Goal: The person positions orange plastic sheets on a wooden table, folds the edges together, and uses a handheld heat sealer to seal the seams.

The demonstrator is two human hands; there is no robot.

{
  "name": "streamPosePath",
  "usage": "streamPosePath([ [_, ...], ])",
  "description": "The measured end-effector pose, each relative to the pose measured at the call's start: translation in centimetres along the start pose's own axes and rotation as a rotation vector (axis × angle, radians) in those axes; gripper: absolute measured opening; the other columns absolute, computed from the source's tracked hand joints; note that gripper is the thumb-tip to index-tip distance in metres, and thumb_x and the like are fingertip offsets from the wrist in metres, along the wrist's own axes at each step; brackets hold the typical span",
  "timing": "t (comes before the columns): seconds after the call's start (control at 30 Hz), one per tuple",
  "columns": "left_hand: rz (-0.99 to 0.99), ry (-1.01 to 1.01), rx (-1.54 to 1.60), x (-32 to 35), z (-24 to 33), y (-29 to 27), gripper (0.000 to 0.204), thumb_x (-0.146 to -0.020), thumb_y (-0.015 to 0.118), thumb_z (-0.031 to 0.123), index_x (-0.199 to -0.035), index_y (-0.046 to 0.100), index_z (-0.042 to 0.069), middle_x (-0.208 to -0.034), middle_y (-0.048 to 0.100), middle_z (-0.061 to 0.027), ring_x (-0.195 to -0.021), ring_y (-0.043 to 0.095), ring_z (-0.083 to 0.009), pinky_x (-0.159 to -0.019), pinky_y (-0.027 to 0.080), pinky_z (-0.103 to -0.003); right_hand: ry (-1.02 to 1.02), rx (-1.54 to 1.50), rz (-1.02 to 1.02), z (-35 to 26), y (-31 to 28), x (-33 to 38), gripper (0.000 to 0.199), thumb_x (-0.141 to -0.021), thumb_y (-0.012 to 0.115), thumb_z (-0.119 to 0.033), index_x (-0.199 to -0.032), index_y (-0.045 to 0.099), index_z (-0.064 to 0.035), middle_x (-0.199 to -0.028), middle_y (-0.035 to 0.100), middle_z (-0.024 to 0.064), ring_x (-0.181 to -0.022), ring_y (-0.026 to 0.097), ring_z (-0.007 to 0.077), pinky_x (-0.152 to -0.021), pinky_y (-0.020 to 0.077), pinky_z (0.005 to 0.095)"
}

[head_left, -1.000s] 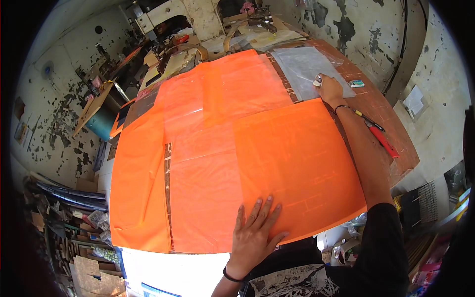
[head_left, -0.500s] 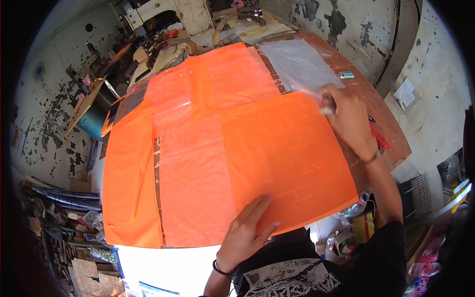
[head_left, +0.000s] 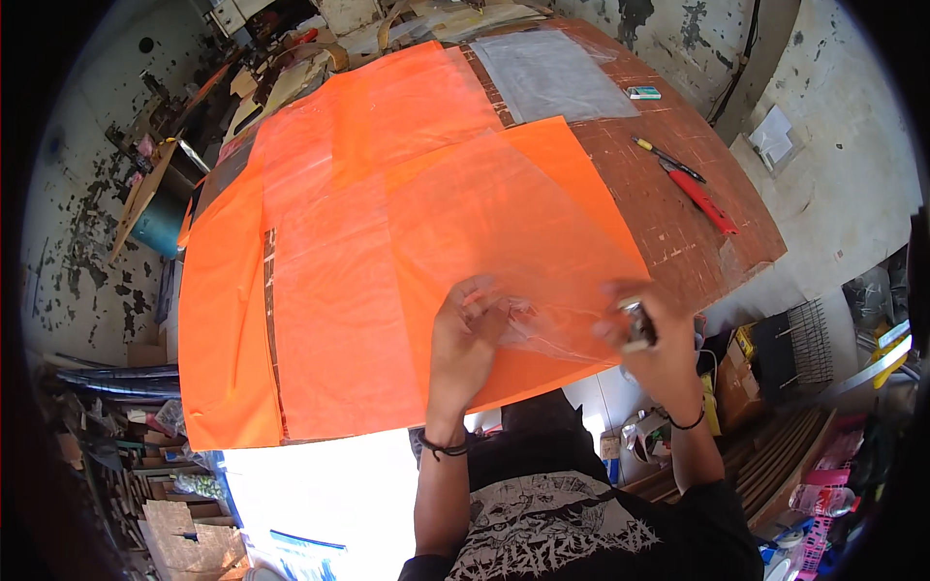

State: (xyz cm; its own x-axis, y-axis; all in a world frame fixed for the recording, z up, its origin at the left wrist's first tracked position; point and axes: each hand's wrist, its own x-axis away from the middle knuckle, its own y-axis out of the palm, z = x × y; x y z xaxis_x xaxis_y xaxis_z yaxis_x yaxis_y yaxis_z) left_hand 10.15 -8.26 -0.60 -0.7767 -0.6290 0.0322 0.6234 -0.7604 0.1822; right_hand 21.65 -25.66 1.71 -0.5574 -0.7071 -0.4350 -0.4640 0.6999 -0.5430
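Observation:
A clear plastic sheet (head_left: 484, 198) lies over the near right orange sheet (head_left: 572, 160), its near edge bunched and lifted toward me. My left hand (head_left: 463, 344) has its fingers closed on that near edge. My right hand (head_left: 664, 344), partly blurred, is curled round a small silver and dark metal tool (head_left: 638, 325) whose kind I cannot make out. The right fingertips are close to the plastic's right part; whether they grip it is unclear. More orange sheets (head_left: 228, 329) covered in part by clear plastic (head_left: 339, 320) are spread to the left and behind.
On the brown table (head_left: 668, 223) to the right lie a red cutter knife (head_left: 702, 201), a black and yellow pen (head_left: 668, 159) and a small green and white box (head_left: 643, 93). A stack of clear plastic sheets (head_left: 552, 73) rests at the back. Clutter and a machine fill the far left.
My right hand has come from the back plastic stack toward me, and a clear sheet now covers the near right orange one. My left hand has risen from the orange sheet to the plastic's edge.

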Motion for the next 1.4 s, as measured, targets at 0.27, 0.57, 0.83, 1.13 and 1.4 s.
streamPosePath([
  [0.27,-0.011,-0.162,-0.088,-0.3,2.2,-1.0,0.023,-0.086,0.06,0.008,-0.104,0.051,-0.002,-0.066,0.06,-0.0068,-0.047,0.05,-0.0061,-0.035,0.033,-0.021,0.352,0.122,0.112,2.1,-2.4,1.1,0.039,-0.068,0.075,-0.009,-0.1,0.057,0.004,-0.071,0.053,0.0066,-0.061,0.052,0.0135,-0.056,0.0427,0.0252],
  [0.57,0.062,-0.136,-0.336,-0.7,2.9,-1.1,0.058,-0.081,0.065,0.008,-0.129,0.035,-0.005,-0.066,0.056,-0.0044,-0.051,0.05,-0.0081,-0.043,0.04,-0.022,0.523,0.12,0.213,2.4,-1.8,3.8,0.024,-0.071,0.074,-0.01,-0.08,0.053,-0.0001,-0.073,0.052,0.0054,-0.061,0.047,0.0172,-0.057,0.0392,0.0278],
  [0.83,0.162,0.371,-0.994,2.2,2.9,-0.2,0.074,-0.072,0.073,0.016,-0.134,0.035,0.005,-0.116,0.053,-0.0154,-0.099,0.052,-0.0249,-0.087,0.043,-0.036,0.478,-0.061,0.605,4.2,-1.1,7.0,0.022,-0.079,0.069,-0.013,-0.081,0.051,-0.0017,-0.07,0.053,0.0009,-0.06,0.047,0.0099,-0.057,0.0406,0.0231],
  [1.13,-0.188,0.43,-1.348,6.1,0.4,0.2,0.055,-0.068,0.073,0.036,-0.117,0.059,0.016,-0.137,0.041,-0.0103,-0.128,0.033,-0.0337,-0.105,0.022,-0.051,0.619,-0.499,0.442,4.6,-1.4,6.3,0.019,-0.083,0.063,-0.005,-0.079,0.044,-0.0042,-0.073,0.058,0.0055,-0.063,0.057,0.0104,-0.06,0.0449,0.0224],
  [1.4,-0.074,0.353,-1.464,7.9,0.0,-0.5,0.057,-0.072,0.068,0.042,-0.121,0.056,0.016,-0.138,0.039,-0.0131,-0.127,0.034,-0.0348,-0.104,0.024,-0.051,0.735,-0.61,0.043,0.9,-2.0,8.6,0.018,-0.081,0.062,0.0,-0.083,0.046,-0.0056,-0.072,0.054,-0.0002,-0.061,0.051,0.0048,-0.056,0.0413,0.02],
])
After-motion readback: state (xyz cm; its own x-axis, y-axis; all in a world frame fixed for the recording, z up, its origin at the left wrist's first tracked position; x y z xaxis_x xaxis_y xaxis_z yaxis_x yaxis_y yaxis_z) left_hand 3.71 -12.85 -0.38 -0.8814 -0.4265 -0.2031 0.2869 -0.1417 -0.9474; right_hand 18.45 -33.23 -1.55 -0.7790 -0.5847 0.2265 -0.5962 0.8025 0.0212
